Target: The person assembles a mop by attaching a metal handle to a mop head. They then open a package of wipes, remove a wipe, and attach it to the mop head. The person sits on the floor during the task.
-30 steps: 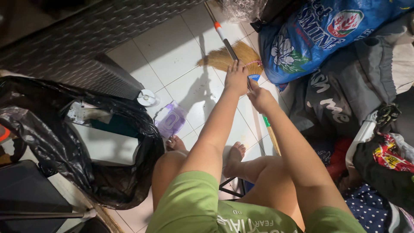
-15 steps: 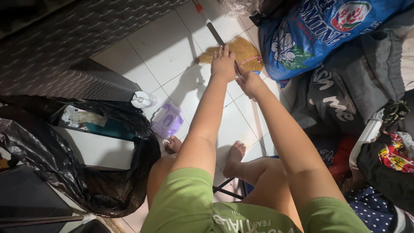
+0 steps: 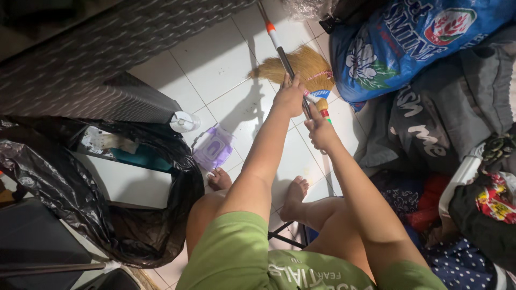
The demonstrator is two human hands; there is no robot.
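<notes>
The straw-coloured fan-shaped broom with a long metal handle [image 3: 301,67] lies with its bristle head on the white tiled floor [image 3: 215,64], just beside the big blue printed sack [image 3: 408,43]; its handle slants up past the head toward a white-and-orange tip; it looks light and easy to swing, the handle stiff and likely smooth, the bristles soft and springy, so the firm hold is on the shaft just behind the head, with both hands close together; the left hand [image 3: 290,96] has its fingers curled closed around the handle over the bristles; the right hand [image 3: 321,131], just nearer the person than the left, is also closed on the lower shaft; left of the broom, well apart, a small lilac pouch [image 3: 214,147] lies beside a black plastic rubbish bag [image 3: 64,177].
</notes>
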